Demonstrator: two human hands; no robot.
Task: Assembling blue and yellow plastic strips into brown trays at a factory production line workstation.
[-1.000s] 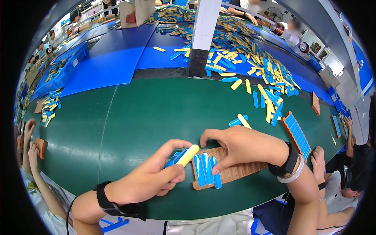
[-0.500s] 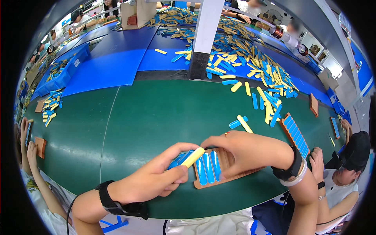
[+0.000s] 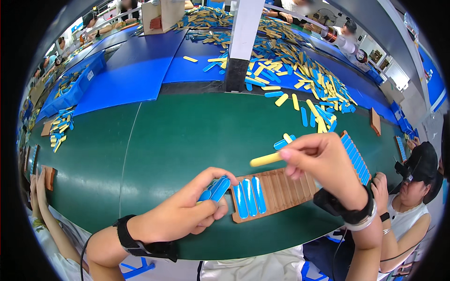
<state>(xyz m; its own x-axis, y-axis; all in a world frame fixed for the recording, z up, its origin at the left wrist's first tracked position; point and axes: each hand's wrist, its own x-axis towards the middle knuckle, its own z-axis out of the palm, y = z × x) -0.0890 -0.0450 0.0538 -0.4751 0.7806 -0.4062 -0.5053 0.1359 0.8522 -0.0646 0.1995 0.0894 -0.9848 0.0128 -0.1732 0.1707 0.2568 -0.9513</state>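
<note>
My left hand (image 3: 190, 208) is closed around a small bunch of blue strips (image 3: 219, 188), flat with rounded ends. Between the thumb and fingers of my right hand (image 3: 316, 157) is a single yellow strip (image 3: 265, 160), pointing left above the slotted wooden tray (image 3: 276, 192). Three glossy blue strips (image 3: 249, 196) lie side by side in the slots at the tray's left end. Bare wooden grooves show to their right. My right wrist and forearm cover the tray's far right end.
Loose blue and yellow strips (image 3: 318, 79) are heaped beyond the table, some spilling onto the green tabletop (image 3: 187, 136). A post (image 3: 240, 56) rises at the table's far edge. To the right, a co-worker's hand (image 3: 378, 185) is by a filled tray (image 3: 355, 157). A blue bin (image 3: 77, 84) stands left.
My right hand has lifted from the tray and now holds the yellow strip, which was at my left hand. A blue strip now tops the left hand's bunch.
</note>
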